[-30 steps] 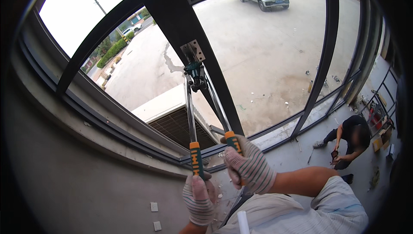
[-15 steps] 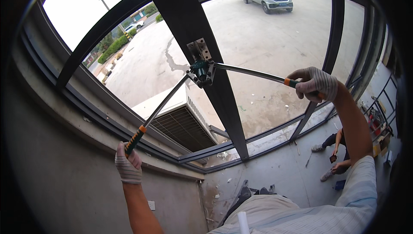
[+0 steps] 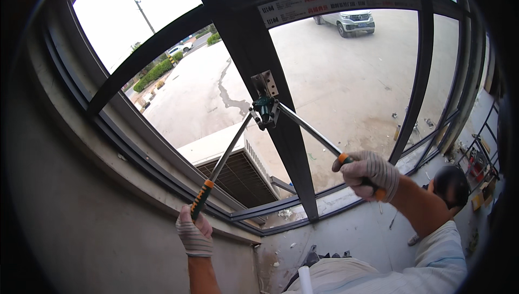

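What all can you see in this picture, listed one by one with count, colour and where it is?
long-armed riveting tool with green and orange grips: one, steel arms spread wide, head on the frame upright
small metal hinge plate: one, silvery, just above the tool head
dark metal window frame: one, black, across the view
louvred outdoor unit: one, pale, outside below the glass
white car: one, parked outside, top right
crouching person: one, dark top, lower right
left hand: gloved, shut on left grip
right hand: gloved, shut on right grip
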The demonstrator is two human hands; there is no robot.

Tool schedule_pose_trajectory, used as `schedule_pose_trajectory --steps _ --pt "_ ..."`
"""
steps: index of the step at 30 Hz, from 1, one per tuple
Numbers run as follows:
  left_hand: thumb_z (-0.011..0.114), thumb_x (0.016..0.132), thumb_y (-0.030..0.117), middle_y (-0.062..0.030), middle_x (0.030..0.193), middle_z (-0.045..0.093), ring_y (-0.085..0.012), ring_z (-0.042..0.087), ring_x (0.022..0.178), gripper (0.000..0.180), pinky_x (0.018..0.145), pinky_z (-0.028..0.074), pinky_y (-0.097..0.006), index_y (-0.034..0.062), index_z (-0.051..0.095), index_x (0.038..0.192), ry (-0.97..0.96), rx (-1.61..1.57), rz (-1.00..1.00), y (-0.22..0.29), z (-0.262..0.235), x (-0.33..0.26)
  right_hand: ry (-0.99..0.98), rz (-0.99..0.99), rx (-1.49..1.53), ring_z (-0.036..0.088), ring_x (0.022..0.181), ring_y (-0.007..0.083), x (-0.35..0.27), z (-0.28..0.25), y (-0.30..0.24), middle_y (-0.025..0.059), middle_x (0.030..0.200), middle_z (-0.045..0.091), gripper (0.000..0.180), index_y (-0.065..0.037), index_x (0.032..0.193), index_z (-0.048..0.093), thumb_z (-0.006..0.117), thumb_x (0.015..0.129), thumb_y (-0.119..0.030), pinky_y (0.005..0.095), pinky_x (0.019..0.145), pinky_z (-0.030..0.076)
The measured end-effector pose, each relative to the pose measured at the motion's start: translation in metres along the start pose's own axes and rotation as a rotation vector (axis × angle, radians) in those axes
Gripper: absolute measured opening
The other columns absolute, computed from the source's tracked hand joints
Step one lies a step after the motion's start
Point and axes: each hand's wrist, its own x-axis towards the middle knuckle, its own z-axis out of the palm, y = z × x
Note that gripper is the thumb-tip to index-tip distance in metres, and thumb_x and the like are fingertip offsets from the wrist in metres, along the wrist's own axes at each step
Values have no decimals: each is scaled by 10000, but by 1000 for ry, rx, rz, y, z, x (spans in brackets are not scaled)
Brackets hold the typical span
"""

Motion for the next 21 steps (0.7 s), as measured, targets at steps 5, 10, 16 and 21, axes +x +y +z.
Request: schedule_pose_trajectory --steps 5,10,16,21 --pt "531 1017 426 72 531 293 -48 226 385 407 345 206 -241 43 578 885 246 -41 40 -10 35 -33 98 -82 66 437 375 84 6 60 42 -8 625 441 273 12 1140 513 631 961 -157 259 314 389" --pt "535 1002 501 51 555 385 -44 379 431 431 384 287 -216 94 606 877 319 169 241 -46 62 -70 133 -188 10 529 414 129 34 113 93 12 623 492 235 -36 1107 483 618 995 -193 272 344 448" --pt "491 1040 462 78 487 268 -70 216 356 406 335 218 -242 159 457 772 366 -84 101 -20 -32 -50 -28 -72 -243 540 447 81 24 111 99 -17 665 523 202 -38 1102 506 593 983 -177 261 414 506" --pt "424 1055 550 68 453 212 -87 177 329 583 295 213 -261 158 470 626 302 -494 -78 -65 -123 -30 -215 -375 -702 540 593 95 22 26 169 -8 737 564 249 -91 1173 532 656 961 -129 262 548 490"
